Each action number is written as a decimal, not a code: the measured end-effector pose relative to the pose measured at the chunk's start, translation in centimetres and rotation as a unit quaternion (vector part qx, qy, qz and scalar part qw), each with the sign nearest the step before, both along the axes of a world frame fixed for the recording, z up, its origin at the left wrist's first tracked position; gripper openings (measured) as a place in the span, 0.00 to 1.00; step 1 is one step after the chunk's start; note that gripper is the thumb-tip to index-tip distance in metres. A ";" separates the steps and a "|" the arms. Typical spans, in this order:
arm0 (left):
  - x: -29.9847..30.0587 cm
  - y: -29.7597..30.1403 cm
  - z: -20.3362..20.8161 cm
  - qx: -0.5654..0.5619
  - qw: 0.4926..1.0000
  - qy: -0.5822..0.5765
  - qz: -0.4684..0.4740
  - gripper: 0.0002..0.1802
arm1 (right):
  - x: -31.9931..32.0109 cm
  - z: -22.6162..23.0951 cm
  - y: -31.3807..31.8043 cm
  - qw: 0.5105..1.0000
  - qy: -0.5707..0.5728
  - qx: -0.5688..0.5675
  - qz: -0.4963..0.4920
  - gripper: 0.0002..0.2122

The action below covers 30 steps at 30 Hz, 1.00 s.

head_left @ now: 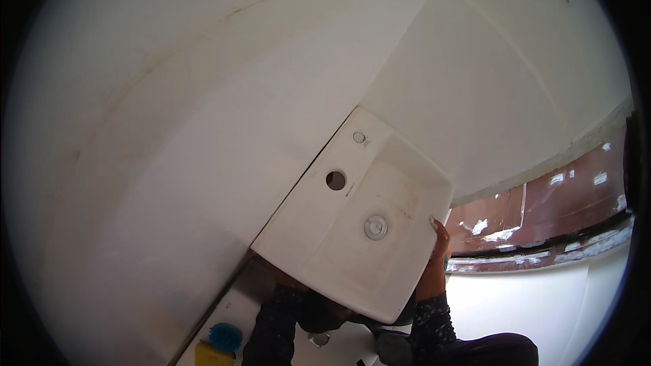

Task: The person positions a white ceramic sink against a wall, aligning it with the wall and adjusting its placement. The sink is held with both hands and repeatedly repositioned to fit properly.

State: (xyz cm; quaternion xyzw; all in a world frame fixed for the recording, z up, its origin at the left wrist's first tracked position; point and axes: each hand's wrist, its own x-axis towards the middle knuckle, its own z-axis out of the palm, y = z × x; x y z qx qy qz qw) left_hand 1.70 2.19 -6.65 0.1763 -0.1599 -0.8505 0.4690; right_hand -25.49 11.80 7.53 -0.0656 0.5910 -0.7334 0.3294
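A white rectangular washbasin (325, 247) stands with its long back edge against the wall, near the corner. Its tap hole (336, 180) has nothing in it, and a round metal drain (376, 227) sits in the bowl. My right hand (437, 251) grips the right-hand rim, thumb on the edge and the other fingers out of sight beneath. Under the lower left corner of the basin reaches my left hand (279, 276); its fingers are hidden by the basin.
At the lower left, a blue bristly thing (225, 337) and a yellow item (211, 356) lie on a white surface. A small metal piece (319, 339) shows below the basin. On the right runs a reddish-brown frame (542, 210) with white patches.
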 end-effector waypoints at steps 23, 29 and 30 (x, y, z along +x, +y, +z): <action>-0.3 -0.1 0.3 0.007 0.997 0.072 -0.008 0.50 | -0.1 -0.2 0.5 1.000 0.001 -0.003 0.006 0.23; -0.2 -0.2 1.4 -0.011 1.000 0.016 -0.011 0.51 | 0.0 -0.2 0.3 1.000 -0.001 -0.012 0.005 0.23; -0.3 -0.2 1.6 0.040 0.999 0.031 -0.001 0.51 | -0.1 -0.2 0.2 1.000 -0.011 -0.013 0.009 0.23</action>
